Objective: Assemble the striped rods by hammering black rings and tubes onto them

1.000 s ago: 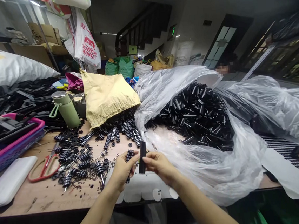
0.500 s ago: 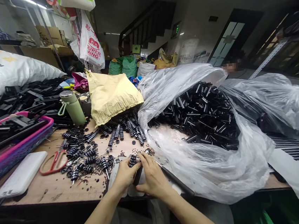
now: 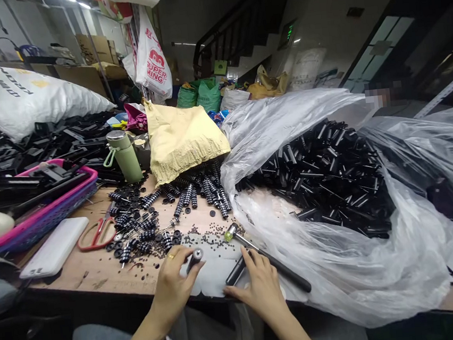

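My left hand (image 3: 171,277) is closed, pinching a short dark cylinder (image 3: 195,256) whose round, pale end faces up. My right hand (image 3: 261,280) has its thumb and fingers around a smooth black tube (image 3: 235,270) lying low over the white sheet (image 3: 210,273). Just beyond that hand rests a hammer (image 3: 288,273) with a yellow-green face and a long black handle. Many tiny dark rings (image 3: 211,234) are scattered past the sheet. Left of them lies a heap of ribbed black parts (image 3: 144,235), some with thin metal rods.
Red-handled scissors (image 3: 96,235) and a white flat box (image 3: 55,248) lie at left, beside a pink-rimmed basket (image 3: 79,185). A green bottle (image 3: 127,161) and yellow sack (image 3: 187,139) stand behind. Clear plastic (image 3: 341,282) around black tubular parts (image 3: 323,176) fills the right side.
My hands have moved apart. The right one has gone rightward with the black tube; the left one now holds its piece with the round end up. The view has shifted, and the hammer shows more fully.
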A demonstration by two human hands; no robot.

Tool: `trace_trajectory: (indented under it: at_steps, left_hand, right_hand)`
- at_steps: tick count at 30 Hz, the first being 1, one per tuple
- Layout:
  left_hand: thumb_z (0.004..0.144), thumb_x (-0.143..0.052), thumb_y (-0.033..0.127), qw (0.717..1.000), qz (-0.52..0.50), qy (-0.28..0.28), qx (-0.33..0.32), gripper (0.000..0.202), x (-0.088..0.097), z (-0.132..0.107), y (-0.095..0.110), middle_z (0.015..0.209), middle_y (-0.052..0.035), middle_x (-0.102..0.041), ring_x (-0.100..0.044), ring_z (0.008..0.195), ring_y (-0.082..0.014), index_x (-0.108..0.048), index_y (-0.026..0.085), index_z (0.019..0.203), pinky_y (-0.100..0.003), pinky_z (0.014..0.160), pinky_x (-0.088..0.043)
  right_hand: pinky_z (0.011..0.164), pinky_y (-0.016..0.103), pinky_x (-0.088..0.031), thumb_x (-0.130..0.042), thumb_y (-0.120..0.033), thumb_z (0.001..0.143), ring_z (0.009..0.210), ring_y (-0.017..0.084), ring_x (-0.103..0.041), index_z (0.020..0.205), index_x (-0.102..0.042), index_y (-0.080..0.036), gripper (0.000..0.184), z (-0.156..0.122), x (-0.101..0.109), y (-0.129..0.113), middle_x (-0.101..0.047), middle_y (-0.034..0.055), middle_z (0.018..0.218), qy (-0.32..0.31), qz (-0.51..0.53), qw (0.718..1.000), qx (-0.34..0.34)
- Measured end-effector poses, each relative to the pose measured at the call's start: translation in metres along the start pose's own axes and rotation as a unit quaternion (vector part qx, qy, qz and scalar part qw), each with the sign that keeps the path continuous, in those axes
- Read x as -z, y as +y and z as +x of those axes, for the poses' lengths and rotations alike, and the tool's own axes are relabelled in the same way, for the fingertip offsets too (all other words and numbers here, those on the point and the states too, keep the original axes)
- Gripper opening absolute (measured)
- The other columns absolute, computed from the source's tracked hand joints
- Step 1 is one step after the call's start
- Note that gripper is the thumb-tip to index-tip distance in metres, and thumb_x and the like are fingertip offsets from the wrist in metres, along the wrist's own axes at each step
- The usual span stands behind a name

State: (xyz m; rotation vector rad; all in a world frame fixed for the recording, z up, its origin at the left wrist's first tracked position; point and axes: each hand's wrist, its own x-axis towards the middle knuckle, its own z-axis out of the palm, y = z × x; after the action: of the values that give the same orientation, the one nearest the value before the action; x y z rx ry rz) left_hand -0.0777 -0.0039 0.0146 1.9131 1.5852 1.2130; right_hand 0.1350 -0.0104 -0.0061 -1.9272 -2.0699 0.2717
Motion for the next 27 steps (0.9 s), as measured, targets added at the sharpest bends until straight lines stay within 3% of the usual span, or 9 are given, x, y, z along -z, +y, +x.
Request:
trace_trajectory:
  at_steps: [3,5,9,11,13,16,20,23,27]
  left_hand:
    - [0.081,-0.045,0.033,0.994,-0.082,-0.032,0.057,0.024,-0.014,0.017,0.005,0.094,-0.0075,-0.057,-0.054,0.091,-0.0201,-0.051,0.019,0.099,-0.034,0.080,-0.043]
    - [0.082,-0.042,0.036,0.975,-0.175,-0.049,0.127,0.032,-0.025,0.023,0.007,0.085,-0.0046,-0.057,-0.056,0.078,-0.0166,-0.046,0.020,0.109,-0.030,0.070,-0.045]
    - [0.081,-0.041,0.045,0.879,-0.413,-0.047,0.235,0.041,-0.030,0.031,0.016,0.067,0.0030,-0.048,-0.045,0.047,-0.0064,-0.044,0.019,0.113,-0.018,0.044,-0.036]
    - [0.078,-0.044,0.049,0.833,-0.480,-0.059,0.270,0.046,-0.027,0.033,0.023,0.061,0.0052,-0.044,-0.036,0.037,-0.0033,-0.046,0.018,0.111,-0.015,0.035,-0.026]
    - [0.075,-0.048,0.051,0.808,-0.499,-0.083,0.302,0.052,-0.023,0.034,0.030,0.053,0.0077,-0.041,-0.029,0.031,-0.0022,-0.045,0.018,0.115,-0.014,0.030,-0.019]
    - [0.074,-0.049,0.049,0.791,-0.504,-0.105,0.331,0.052,-0.019,0.032,0.038,0.048,0.0082,-0.041,-0.029,0.028,-0.0030,-0.046,0.018,0.116,-0.014,0.028,-0.018]
    - [0.070,-0.056,0.040,0.772,-0.525,-0.067,0.351,0.037,-0.021,0.028,0.045,0.052,0.0042,-0.050,-0.046,0.036,-0.0077,-0.057,0.013,0.096,-0.019,0.035,-0.037]
    - [0.069,-0.057,0.039,0.763,-0.524,-0.062,0.373,0.032,-0.023,0.028,0.050,0.051,0.0032,-0.051,-0.053,0.041,-0.0124,-0.057,0.013,0.088,-0.023,0.039,-0.043]
    - [0.071,-0.056,0.037,0.778,-0.491,-0.071,0.387,0.029,-0.026,0.030,0.050,0.050,0.0018,-0.052,-0.052,0.040,-0.0111,-0.056,0.013,0.087,-0.021,0.039,-0.043]
  right_hand:
    - [0.086,0.052,-0.033,-0.067,-0.052,0.053,0.111,0.037,-0.038,0.127,-0.034,-0.025,0.086,-0.002,0.003,0.001,-0.043,0.0134,0.123,0.006,0.009,1.000,0.002]
    - [0.090,0.051,-0.032,-0.069,-0.047,0.053,0.115,0.036,-0.035,0.131,-0.027,-0.023,0.091,-0.004,0.009,0.002,-0.040,0.0134,0.126,-0.004,0.041,0.999,0.020]
    - [0.097,0.047,-0.030,-0.070,-0.045,0.054,0.123,0.031,-0.027,0.136,-0.007,-0.019,0.107,-0.008,0.027,-0.001,-0.026,0.0146,0.135,-0.052,0.147,0.984,0.084]
    - [0.097,0.044,-0.032,-0.071,-0.047,0.052,0.124,0.030,-0.027,0.136,-0.007,-0.018,0.109,-0.006,0.036,-0.008,-0.025,0.0151,0.136,-0.066,0.195,0.971,0.120]
    - [0.098,0.042,-0.033,-0.072,-0.047,0.051,0.125,0.028,-0.026,0.135,-0.010,-0.018,0.109,-0.001,0.044,-0.017,-0.025,0.0148,0.136,-0.066,0.233,0.956,0.164]
    - [0.102,0.041,-0.027,-0.073,-0.046,0.051,0.126,0.027,-0.023,0.134,-0.012,-0.018,0.106,0.011,0.051,-0.032,-0.023,0.0143,0.137,-0.057,0.264,0.935,0.230]
    - [0.106,0.039,-0.021,-0.074,-0.041,0.053,0.127,0.025,-0.021,0.133,-0.012,-0.017,0.104,0.024,0.050,-0.046,-0.023,0.0134,0.137,-0.064,0.278,0.911,0.297]
    - [0.106,0.038,-0.022,-0.073,-0.035,0.054,0.127,0.024,-0.022,0.132,-0.012,-0.016,0.101,0.027,0.045,-0.050,-0.022,0.0138,0.136,-0.073,0.279,0.910,0.297]
    - [0.104,0.037,-0.024,-0.073,-0.023,0.048,0.124,0.023,-0.027,0.130,-0.016,-0.015,0.100,0.026,0.036,-0.050,-0.028,0.0133,0.132,-0.066,0.294,0.919,0.255]
